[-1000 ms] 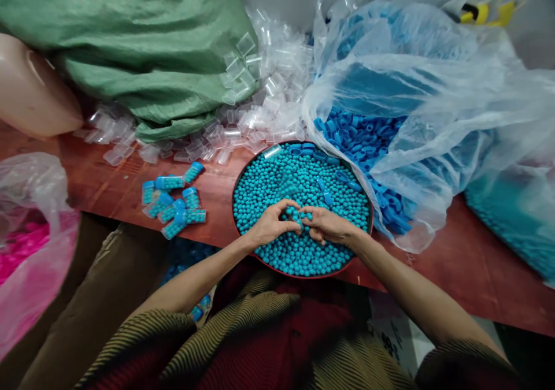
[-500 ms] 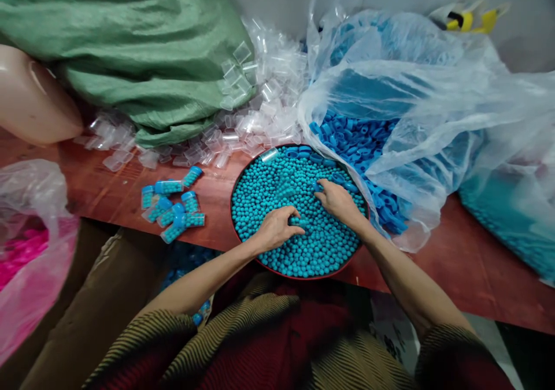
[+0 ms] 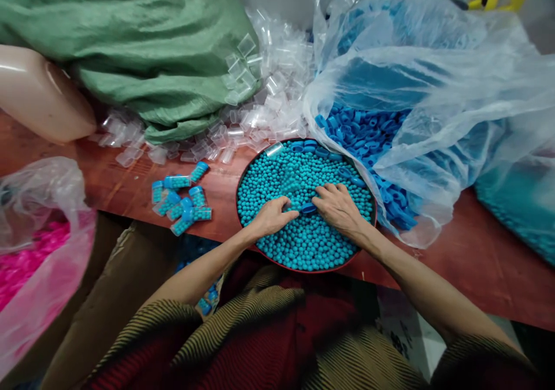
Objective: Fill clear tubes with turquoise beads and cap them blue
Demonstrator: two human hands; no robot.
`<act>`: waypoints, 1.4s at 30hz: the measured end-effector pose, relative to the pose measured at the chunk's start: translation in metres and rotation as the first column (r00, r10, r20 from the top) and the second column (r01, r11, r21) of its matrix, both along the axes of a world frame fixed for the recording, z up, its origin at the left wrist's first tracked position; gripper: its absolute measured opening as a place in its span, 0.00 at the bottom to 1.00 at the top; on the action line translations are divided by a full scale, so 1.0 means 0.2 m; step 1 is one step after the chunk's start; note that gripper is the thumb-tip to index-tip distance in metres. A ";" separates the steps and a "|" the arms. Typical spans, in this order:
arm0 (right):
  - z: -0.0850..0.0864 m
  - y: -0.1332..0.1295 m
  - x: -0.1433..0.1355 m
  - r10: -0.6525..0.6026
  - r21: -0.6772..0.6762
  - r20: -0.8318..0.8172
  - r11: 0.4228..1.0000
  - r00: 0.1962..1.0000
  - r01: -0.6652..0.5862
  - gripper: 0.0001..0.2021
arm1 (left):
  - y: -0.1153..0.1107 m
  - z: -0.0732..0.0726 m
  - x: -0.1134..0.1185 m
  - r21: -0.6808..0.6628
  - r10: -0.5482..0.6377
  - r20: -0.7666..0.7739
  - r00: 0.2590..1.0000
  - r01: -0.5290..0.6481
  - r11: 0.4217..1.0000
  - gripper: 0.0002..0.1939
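A round red-rimmed tray (image 3: 237,196) full of turquoise beads (image 3: 303,251) lies in front of me. Over its middle, my left hand (image 3: 274,216) is closed, thumb and fingers round what looks like a small clear tube, mostly hidden. My right hand (image 3: 340,210) pinches a blue cap (image 3: 309,208), held right against the left fingertips. Another clear tube (image 3: 274,149) lies on the beads at the tray's far edge, beside several loose blue caps (image 3: 310,145).
Left of the tray lie several filled, capped tubes (image 3: 177,181). Behind are a heap of clear tubes (image 3: 277,101) and a green sack (image 3: 165,55). An open plastic bag of blue caps (image 3: 368,136) leans against the tray's right. A bag of pink pieces (image 3: 39,245) is at lower left.
My right hand has moved left and nearer to me, bringing the blue cap up to my left hand. The view has shifted slightly.
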State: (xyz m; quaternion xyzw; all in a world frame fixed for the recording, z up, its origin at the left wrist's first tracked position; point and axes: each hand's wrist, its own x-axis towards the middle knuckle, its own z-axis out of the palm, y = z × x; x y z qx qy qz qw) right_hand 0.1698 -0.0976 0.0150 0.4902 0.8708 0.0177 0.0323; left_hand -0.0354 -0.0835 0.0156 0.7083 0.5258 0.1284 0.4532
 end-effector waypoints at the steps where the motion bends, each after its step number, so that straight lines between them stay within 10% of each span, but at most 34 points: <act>1: 0.01 0.00 -0.01 -0.017 0.008 0.013 1.000 1.000 0.017 0.14 | 0.00 -0.01 0.00 -0.009 -0.008 -0.002 1.000 0.008 1.000 0.10; 12: -0.01 -0.05 -0.04 -0.143 -0.095 -0.362 0.989 0.921 0.116 0.21 | 0.01 -0.04 0.01 -0.307 0.062 0.373 0.926 0.060 0.950 0.11; 18: -0.01 -0.08 -0.07 -0.144 -0.148 -0.688 0.987 0.711 0.056 0.16 | -0.01 -0.02 0.03 -0.327 0.039 0.490 0.871 0.142 0.934 0.14; 32: 0.01 -0.12 -0.10 -0.001 0.024 -0.744 0.999 0.668 0.029 0.13 | -0.08 0.04 0.04 -0.365 0.181 0.557 0.810 0.044 0.930 0.23; 42: 0.07 -0.06 -0.05 -0.003 -0.167 -0.759 0.967 0.651 -0.191 0.13 | -0.11 0.01 0.05 -0.360 0.226 0.580 0.783 -0.004 0.933 0.19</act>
